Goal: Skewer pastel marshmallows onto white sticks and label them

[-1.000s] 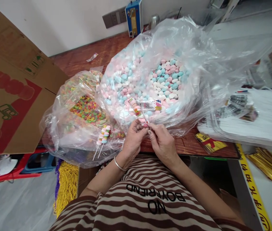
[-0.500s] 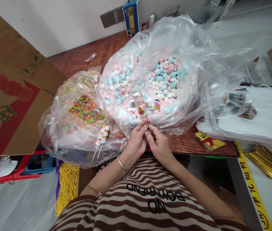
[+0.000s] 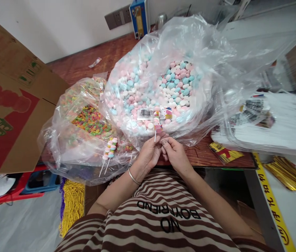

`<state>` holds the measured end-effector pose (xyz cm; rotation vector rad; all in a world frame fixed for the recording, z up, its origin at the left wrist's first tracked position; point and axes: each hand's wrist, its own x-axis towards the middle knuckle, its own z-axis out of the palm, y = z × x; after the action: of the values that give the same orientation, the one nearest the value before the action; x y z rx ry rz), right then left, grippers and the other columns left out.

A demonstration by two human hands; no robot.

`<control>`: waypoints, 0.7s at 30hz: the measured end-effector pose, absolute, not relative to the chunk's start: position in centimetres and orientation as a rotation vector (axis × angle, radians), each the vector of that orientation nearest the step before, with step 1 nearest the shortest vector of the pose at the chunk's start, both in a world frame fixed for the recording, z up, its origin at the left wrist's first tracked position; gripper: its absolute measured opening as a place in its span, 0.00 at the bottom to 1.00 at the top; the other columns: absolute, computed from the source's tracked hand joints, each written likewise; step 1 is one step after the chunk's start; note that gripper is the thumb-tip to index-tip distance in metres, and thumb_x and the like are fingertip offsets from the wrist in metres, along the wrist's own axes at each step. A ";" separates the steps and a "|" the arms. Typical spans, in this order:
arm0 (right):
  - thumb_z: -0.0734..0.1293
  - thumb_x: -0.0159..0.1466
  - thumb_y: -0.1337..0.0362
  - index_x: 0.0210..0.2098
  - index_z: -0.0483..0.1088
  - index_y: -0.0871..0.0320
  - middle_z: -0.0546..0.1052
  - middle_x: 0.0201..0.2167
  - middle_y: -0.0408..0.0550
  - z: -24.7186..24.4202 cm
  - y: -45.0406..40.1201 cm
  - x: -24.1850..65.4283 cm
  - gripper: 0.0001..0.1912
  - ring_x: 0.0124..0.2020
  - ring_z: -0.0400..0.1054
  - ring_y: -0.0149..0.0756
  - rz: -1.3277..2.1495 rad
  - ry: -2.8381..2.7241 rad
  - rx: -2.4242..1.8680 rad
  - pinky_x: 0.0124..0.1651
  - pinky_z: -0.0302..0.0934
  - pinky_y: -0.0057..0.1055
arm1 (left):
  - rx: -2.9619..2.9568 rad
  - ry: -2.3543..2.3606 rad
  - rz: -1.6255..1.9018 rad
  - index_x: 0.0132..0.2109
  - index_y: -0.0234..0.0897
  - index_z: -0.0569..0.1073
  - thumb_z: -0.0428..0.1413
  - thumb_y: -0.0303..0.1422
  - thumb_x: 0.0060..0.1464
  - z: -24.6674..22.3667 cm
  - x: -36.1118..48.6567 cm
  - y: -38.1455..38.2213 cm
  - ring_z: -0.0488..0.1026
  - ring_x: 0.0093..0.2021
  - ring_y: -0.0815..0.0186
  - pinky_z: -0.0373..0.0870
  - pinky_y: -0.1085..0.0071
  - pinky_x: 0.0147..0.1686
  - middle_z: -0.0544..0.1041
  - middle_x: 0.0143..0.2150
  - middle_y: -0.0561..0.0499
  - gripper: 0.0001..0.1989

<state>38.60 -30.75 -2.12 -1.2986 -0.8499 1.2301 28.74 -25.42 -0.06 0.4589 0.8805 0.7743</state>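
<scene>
My left hand [image 3: 149, 152] pinches the white stick of a wrapped candy skewer [image 3: 157, 119], which points up and away from me. Beside it, my right hand [image 3: 174, 150] has thumb and forefinger pressed together near the lower end of the wrapper; what they pinch is too small to make out. Behind the skewer, flat clear wrappers with print [image 3: 145, 114] lie on a large plastic bag of pink, blue and white candies [image 3: 174, 84]. Two unwrapped candy skewers [image 3: 109, 148] rest on a bag of colourful ring candies [image 3: 91, 120] at the left.
A cardboard box [image 3: 14, 94] stands at the left. White sticks [image 3: 273, 122] fill a clear tray at the right, near a yellow packet [image 3: 225, 153] and gold ties [image 3: 289, 173]. A blue device [image 3: 139, 19] stands against the wall.
The wrapped skewer has turned in my left hand, so its white stick now shows. My right fingers have drawn slightly away from it. The view has shifted a little.
</scene>
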 end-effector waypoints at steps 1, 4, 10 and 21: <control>0.64 0.67 0.48 0.31 0.64 0.55 0.63 0.17 0.33 -2.0 -30.8 38.8 0.18 0.15 0.56 0.26 1.217 -0.840 -1.305 0.21 0.51 0.25 | 0.419 0.891 0.807 0.40 0.34 0.78 0.63 0.32 0.53 0.2 28.6 -25.3 0.79 0.34 0.66 0.74 0.71 0.38 0.82 0.35 0.46 0.08; 0.61 0.69 0.45 0.31 0.64 0.54 0.66 0.17 0.35 -1.4 -31.2 39.4 0.20 0.14 0.56 0.26 1.208 -0.806 -1.350 0.19 0.50 0.26 | 0.365 0.917 0.738 0.40 0.33 0.77 0.60 0.39 0.57 1.2 28.3 -24.9 0.80 0.40 0.62 0.74 0.69 0.42 0.83 0.39 0.41 0.12; 0.60 0.69 0.45 0.25 0.64 0.55 0.68 0.19 0.41 -0.1 -29.9 39.1 0.24 0.22 0.61 0.31 0.964 -1.111 -1.518 0.27 0.53 0.28 | 0.579 0.913 0.795 0.35 0.35 0.74 0.69 0.37 0.46 0.9 28.6 -25.3 0.73 0.28 0.71 0.71 0.74 0.33 0.76 0.29 0.54 0.14; 0.57 0.72 0.57 0.27 0.61 0.54 0.63 0.21 0.38 -0.9 -31.1 39.5 0.17 0.24 0.59 0.31 0.766 -1.420 -1.467 0.30 0.52 0.28 | 0.630 0.886 0.877 0.47 0.35 0.78 0.69 0.45 0.48 3.2 26.0 -24.7 0.80 0.45 0.63 0.73 0.67 0.50 0.82 0.45 0.44 0.23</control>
<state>39.46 -31.12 -0.91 -1.4675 -1.4199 0.7657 26.05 -24.68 3.22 0.6303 0.8865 0.8766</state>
